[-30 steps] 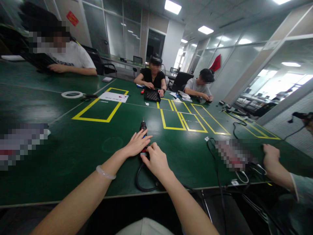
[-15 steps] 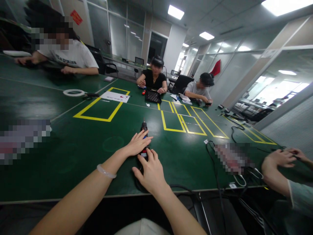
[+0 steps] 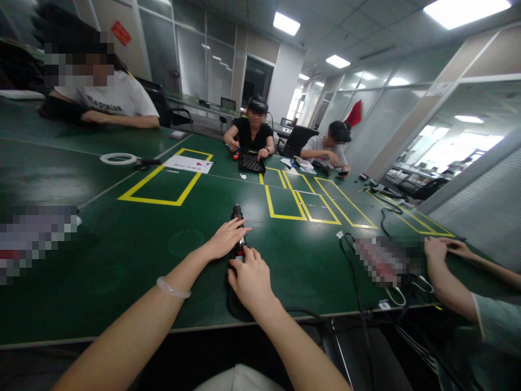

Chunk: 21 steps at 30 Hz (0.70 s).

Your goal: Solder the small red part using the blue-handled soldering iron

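A black electric screwdriver (image 3: 237, 212) lies on the green table in front of me, its thin bit pointing away. Across the middle of its body rests my left hand (image 3: 224, 237), palm down with the fingers stretched out, and a pale bracelet (image 3: 173, 288) circles that wrist. Closer to me, my right hand (image 3: 253, 274) has its fingers and thumb curled about the screwdriver's rear end. A red part shows between the two hands. The palm side of each hand is hidden, and a black cord loops out beneath my right hand.
Yellow tape outlines (image 3: 179, 202) mark the green table (image 3: 122, 293). A white sheet (image 3: 188, 164) and a white ring (image 3: 119, 159) lie at left. Several co-workers sit around; one has a black tray (image 3: 251, 162). Black cables (image 3: 354, 271) and a co-worker's hands (image 3: 442, 247) are at right.
My right thumb has drawn in toward the fingers around the screwdriver's rear. My left hand stays across it. The co-worker's hands at right have shifted left, and the view has turned slightly.
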{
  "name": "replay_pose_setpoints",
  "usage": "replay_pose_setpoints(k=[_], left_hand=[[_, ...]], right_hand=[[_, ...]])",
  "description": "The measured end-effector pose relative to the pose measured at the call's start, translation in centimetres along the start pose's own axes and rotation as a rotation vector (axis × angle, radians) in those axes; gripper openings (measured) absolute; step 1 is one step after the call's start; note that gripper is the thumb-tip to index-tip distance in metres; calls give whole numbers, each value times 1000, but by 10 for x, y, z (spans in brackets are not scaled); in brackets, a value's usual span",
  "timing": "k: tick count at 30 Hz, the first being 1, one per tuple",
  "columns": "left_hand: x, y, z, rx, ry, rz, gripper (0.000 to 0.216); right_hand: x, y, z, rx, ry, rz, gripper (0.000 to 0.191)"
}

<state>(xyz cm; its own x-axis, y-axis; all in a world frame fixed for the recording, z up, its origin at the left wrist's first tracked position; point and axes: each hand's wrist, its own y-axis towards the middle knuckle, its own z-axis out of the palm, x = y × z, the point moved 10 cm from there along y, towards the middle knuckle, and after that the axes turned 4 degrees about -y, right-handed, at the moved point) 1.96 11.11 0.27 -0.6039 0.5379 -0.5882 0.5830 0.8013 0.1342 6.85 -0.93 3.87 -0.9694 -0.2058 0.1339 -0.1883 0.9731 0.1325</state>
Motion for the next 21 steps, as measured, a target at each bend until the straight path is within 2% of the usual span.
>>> replay_pose_setpoints(k=[5,11,16,21], left_hand=[[-6,-1,-11,-52,-7,-11,58],[-7,-4,-23,-128,-64,-22,56],[-7,-5,-30,-185,-67,-9,55],[-10,-6,-37,-214,-46,-13,54]], right_hand=[[-19,13,-3,10,-100,50,16],[-32,20,-8,-50,-172,96,26],[-38,25,-7,-52,-125,113,45],[-51,35,-6,-41,-77,116,38]])
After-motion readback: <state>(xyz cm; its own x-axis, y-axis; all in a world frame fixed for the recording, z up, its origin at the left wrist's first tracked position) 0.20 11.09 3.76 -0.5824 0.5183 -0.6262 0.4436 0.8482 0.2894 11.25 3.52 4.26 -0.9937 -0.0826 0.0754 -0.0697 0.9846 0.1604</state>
